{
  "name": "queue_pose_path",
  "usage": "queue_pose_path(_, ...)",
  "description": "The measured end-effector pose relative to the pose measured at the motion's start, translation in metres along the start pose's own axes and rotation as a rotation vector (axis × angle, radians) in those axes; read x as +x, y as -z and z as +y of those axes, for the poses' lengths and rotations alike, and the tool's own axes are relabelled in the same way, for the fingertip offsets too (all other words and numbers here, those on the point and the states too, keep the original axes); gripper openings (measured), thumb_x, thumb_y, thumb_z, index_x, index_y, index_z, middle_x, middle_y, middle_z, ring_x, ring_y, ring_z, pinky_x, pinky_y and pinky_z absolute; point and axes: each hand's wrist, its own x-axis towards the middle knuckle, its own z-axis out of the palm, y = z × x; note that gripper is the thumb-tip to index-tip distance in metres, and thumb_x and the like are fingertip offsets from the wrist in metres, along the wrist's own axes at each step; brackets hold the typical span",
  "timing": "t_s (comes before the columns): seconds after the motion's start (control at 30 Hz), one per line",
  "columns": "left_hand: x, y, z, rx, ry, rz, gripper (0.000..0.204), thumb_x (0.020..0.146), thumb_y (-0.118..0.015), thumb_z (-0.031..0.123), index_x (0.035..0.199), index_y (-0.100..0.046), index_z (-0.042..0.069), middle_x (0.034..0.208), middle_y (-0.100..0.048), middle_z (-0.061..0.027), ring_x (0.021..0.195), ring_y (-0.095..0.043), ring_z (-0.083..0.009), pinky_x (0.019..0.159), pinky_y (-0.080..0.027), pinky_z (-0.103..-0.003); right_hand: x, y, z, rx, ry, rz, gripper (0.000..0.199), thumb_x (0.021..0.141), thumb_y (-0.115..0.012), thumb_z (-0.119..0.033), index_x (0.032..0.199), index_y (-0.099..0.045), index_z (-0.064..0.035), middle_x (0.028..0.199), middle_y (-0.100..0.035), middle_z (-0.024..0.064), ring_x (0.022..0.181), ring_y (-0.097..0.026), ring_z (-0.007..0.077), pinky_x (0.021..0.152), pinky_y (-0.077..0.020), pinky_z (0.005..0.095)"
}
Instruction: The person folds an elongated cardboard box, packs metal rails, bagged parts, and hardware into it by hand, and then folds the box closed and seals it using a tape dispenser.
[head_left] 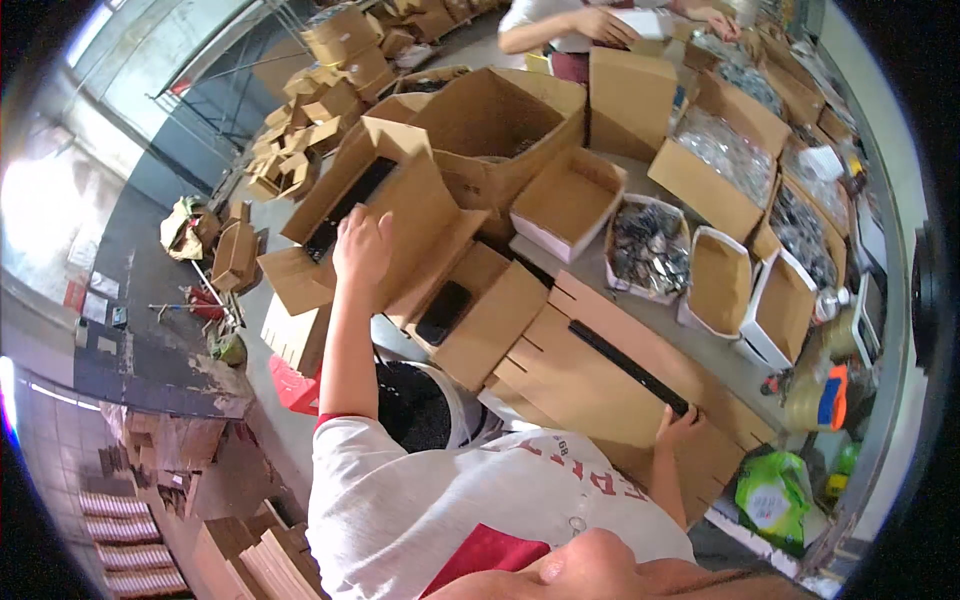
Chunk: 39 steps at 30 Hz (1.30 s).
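A flat, slit-edged sheet of brown cardboard lies before the person, with a long, narrow black bar resting on it. At the sheet's near right part, the right hand has its fingertips at the bar's near end; I cannot tell whether they grip it. Right of the sheet sits a shiny green-and-white plastic bag. Left of it stands a round bin holding black material. Just beyond that bin, beside the sheet, a small open brown carton holds a black rectangular piece. Farther left of the sheet, the left hand reaches into a long, open brown cardboard box, by a black strip; its grasp cannot be told. Beyond the sheet stands a white-sided box filled with small dark and clear pieces; farthest is a co-worker's hand.
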Motion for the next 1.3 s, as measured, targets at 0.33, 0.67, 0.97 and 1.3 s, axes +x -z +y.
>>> queue_pose_path(0.33,0.001,-0.116,-0.029,-0.101,0.146,-0.254,0.034,0.075,-0.07,0.029,0.1,-0.061,0.008,0.102,-0.059,-0.013,0.101,-0.056,-0.0328,0.081,-0.049,-0.041,-0.017,-0.012,0.021,-0.242,0.193,0.156,0.06,0.08,-0.069,-0.027,0.127,-0.041,-0.0028,0.134,-0.033,0.028,0.122,-0.035,0.0455,0.1,-0.0316,0.0537)
queue_pose_path(0.67,0.003,-0.099,-0.034,-0.257,0.249,-0.32,0.03,0.081,-0.065,0.021,0.103,-0.056,0.002,0.106,-0.057,-0.0184,0.1,-0.055,-0.0356,0.085,-0.046,-0.044,-0.001,0.031,-0.047,-0.276,-0.125,-0.191,0.06,0.086,-0.061,-0.038,0.131,-0.041,-0.0042,0.142,-0.024,0.0274,0.126,-0.033,0.0442,0.101,-0.0344,0.0504)
queue_pose_path(0.97,-0.056,0.043,0.147,-0.916,-0.65,0.013,0.04,0.07,-0.063,0.006,0.11,-0.058,0.006,0.106,-0.058,-0.0118,0.099,-0.054,-0.0301,0.085,-0.042,-0.043,-0.008,0.024,-0.026,-0.295,-0.014,-0.089,0.06,0.082,-0.066,-0.038,0.126,-0.046,-0.0026,0.135,-0.036,0.0289,0.123,-0.038,0.0441,0.101,-0.034,0.0481)
queue_pose_path(1.3,-0.207,-0.111,0.343,-0.932,-1.031,-0.453,0.031,0.082,-0.054,0.016,0.112,-0.056,0.011,0.113,-0.055,-0.0065,0.112,-0.049,-0.0237,0.098,-0.035,-0.04,-0.006,0.03,-0.027,-0.198,-0.065,-0.148,0.056,0.08,-0.068,-0.026,0.126,-0.046,-0.0036,0.134,-0.036,0.0257,0.123,-0.036,0.042,0.102,-0.0317,0.0474)
